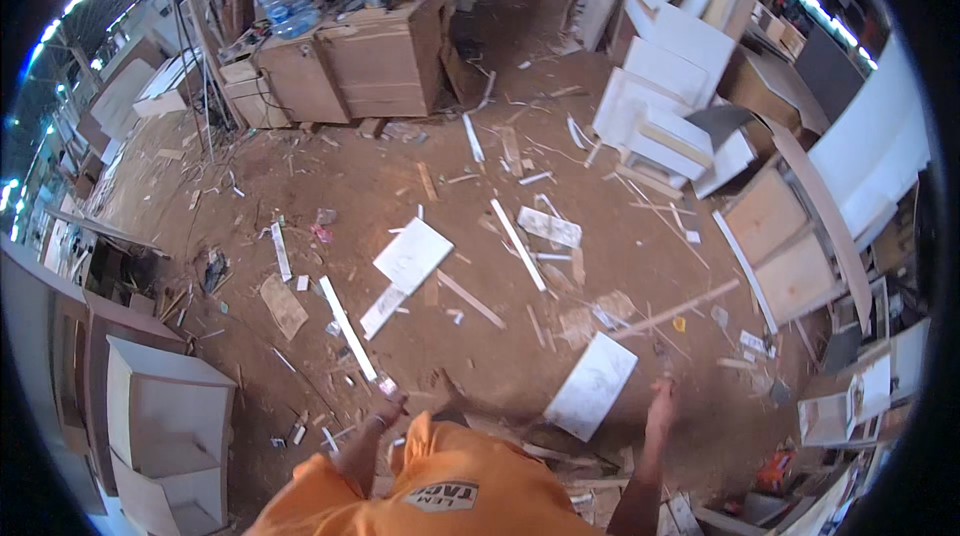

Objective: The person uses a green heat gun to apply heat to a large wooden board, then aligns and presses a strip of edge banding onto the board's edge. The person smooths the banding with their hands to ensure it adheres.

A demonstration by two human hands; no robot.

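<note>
My left hand [390, 403] is low in front of me, its fingers curled by a small pale pinkish-white thing [387, 386] that I cannot make out. Just past it is the end of a long narrow white strip [347, 328]; whether the hand touches the strip cannot be told. My right hand [662, 398], at the end of a lowered arm, looks closed. A faint, blurred thing sticks out beyond its fingers, too unclear to name. A white rectangular board [592, 386] lies on the ground to the left of that hand.
Offcuts litter the brown floor [330, 181], among them a white square panel [414, 254] and a thin wooden strip [690, 308]. A wooden workbench [375, 61] with a large water bottle [287, 4] stands ahead. White panels [680, 56] lean at right; a cabinet [172, 416] is at left.
</note>
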